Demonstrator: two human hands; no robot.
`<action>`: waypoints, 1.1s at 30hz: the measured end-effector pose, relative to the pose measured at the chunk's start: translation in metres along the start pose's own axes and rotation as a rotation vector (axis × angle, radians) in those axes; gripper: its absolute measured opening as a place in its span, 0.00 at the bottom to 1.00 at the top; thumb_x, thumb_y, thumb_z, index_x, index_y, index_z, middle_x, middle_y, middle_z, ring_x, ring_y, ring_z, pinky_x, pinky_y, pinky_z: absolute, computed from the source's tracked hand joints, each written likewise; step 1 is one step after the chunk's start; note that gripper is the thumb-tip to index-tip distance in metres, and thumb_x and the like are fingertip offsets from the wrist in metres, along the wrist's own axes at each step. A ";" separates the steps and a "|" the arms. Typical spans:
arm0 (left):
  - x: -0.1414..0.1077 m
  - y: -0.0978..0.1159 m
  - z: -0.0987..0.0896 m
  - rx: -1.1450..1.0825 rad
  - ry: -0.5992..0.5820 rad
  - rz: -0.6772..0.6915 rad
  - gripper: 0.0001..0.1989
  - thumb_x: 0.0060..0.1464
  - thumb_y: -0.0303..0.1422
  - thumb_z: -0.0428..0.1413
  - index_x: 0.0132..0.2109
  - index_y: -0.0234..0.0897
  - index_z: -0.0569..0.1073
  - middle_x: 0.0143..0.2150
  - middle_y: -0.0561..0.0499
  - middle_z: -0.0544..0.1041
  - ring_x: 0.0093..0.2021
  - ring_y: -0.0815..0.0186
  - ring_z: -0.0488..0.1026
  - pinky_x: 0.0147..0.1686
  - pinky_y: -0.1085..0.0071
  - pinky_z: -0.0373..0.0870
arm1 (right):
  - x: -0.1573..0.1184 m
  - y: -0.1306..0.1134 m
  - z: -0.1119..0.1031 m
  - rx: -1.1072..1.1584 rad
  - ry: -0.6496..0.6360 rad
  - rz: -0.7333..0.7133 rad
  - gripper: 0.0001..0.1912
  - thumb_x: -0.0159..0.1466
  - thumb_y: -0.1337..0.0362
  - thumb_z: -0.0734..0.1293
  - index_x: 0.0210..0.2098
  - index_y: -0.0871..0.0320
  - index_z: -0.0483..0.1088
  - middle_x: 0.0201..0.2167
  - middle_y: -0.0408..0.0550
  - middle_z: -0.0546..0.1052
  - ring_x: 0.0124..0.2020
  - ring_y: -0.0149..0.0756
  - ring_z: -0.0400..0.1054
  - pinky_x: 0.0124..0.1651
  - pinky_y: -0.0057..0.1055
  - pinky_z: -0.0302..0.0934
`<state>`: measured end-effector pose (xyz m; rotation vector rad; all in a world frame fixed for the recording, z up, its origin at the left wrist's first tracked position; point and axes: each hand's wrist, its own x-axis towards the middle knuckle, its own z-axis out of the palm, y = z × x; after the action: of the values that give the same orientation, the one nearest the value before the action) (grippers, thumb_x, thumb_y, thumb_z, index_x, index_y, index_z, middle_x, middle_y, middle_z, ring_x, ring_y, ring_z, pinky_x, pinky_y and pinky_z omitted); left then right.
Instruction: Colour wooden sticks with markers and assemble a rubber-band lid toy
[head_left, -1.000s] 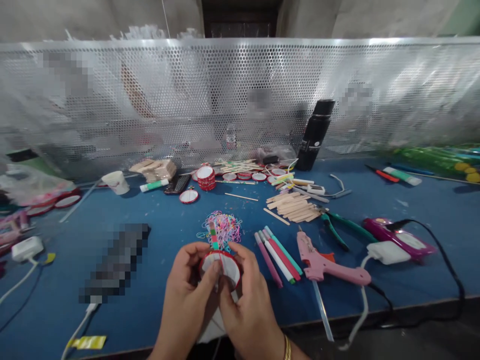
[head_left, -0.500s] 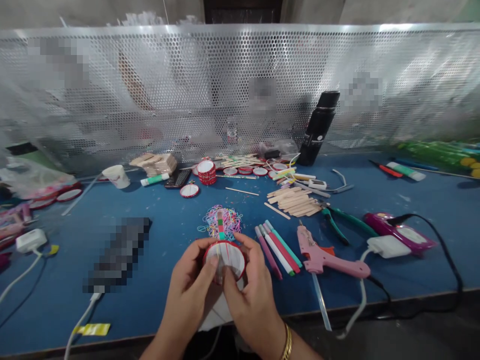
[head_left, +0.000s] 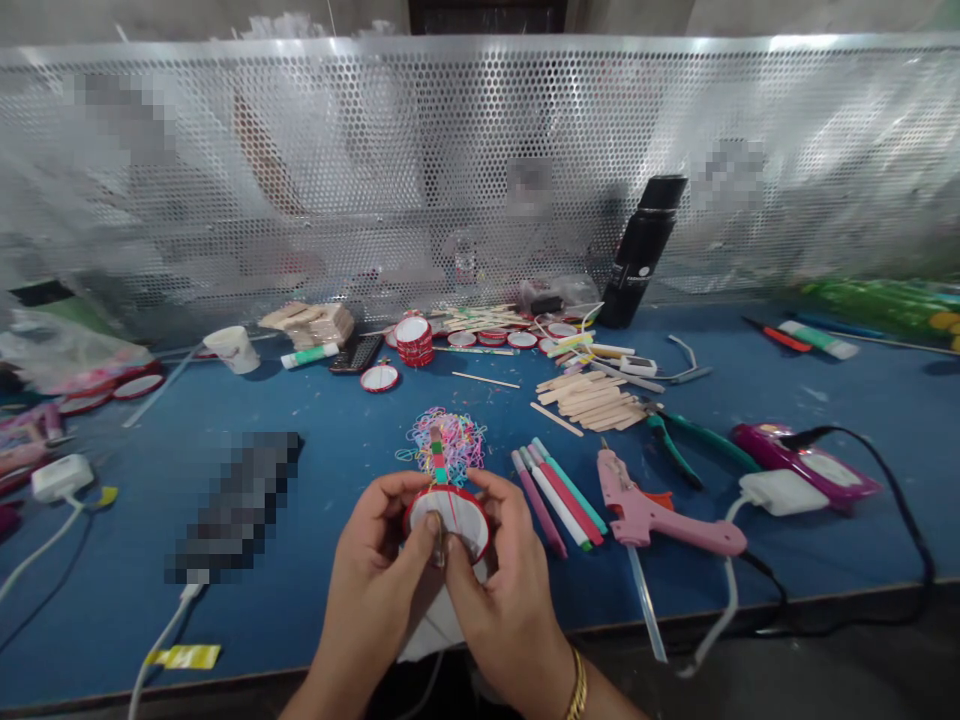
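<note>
A round white disc with a red rim (head_left: 469,520) is held between my two hands over the table's front edge. My left hand (head_left: 382,560) grips its left side, thumb pressed on the white face. Opposite it, my right hand (head_left: 502,570) grips the right side, its thumb also on the face near the lower middle. A stick with coloured bands (head_left: 438,455) sticks up from the disc's far edge. Thin strands cross the face. Just beyond lies a pile of small colourful rubber bands (head_left: 457,435).
Right of my hands lie several markers (head_left: 559,495), a pink glue gun (head_left: 645,515), pliers (head_left: 671,450) and wooden sticks (head_left: 592,400). A phone (head_left: 240,505) lies left. Farther back stand stacked red-rimmed discs (head_left: 414,341), a paper cup (head_left: 232,350) and a black bottle (head_left: 645,250) before a perforated metal screen (head_left: 360,150).
The disc and both hands have barely moved; the disc's far edge is tilted slightly and the banded stick leans a little more left. The camera view has shifted a little.
</note>
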<state>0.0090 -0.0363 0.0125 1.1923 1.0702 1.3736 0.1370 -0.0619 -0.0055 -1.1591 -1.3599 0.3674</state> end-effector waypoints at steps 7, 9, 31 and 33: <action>-0.003 0.003 -0.001 -0.040 -0.087 0.008 0.18 0.58 0.44 0.67 0.49 0.36 0.81 0.40 0.43 0.84 0.38 0.58 0.80 0.41 0.65 0.77 | -0.002 0.002 0.000 0.012 -0.021 0.030 0.21 0.71 0.58 0.66 0.62 0.52 0.64 0.48 0.52 0.80 0.43 0.41 0.80 0.41 0.38 0.78; -0.002 0.003 0.000 -0.022 -0.081 0.010 0.18 0.58 0.45 0.67 0.47 0.36 0.81 0.38 0.44 0.83 0.36 0.59 0.79 0.39 0.66 0.76 | -0.002 0.002 0.000 0.021 -0.031 0.032 0.22 0.72 0.58 0.66 0.63 0.53 0.63 0.47 0.52 0.80 0.43 0.41 0.80 0.41 0.38 0.78; 0.001 0.000 0.002 -0.115 0.079 -0.074 0.17 0.53 0.44 0.71 0.38 0.37 0.78 0.31 0.51 0.80 0.29 0.66 0.75 0.32 0.71 0.73 | 0.000 -0.004 -0.005 0.013 -0.026 -0.068 0.13 0.74 0.63 0.63 0.56 0.54 0.69 0.46 0.49 0.81 0.43 0.36 0.79 0.46 0.34 0.75; 0.001 -0.001 0.001 -0.120 0.074 -0.063 0.16 0.53 0.44 0.71 0.38 0.37 0.79 0.31 0.51 0.80 0.30 0.66 0.75 0.32 0.71 0.73 | 0.002 -0.006 -0.005 0.014 -0.011 -0.072 0.08 0.73 0.64 0.63 0.51 0.53 0.71 0.40 0.46 0.81 0.38 0.34 0.77 0.41 0.31 0.73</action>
<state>0.0103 -0.0350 0.0118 1.0191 1.0529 1.4222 0.1394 -0.0647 0.0014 -1.0945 -1.4025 0.3316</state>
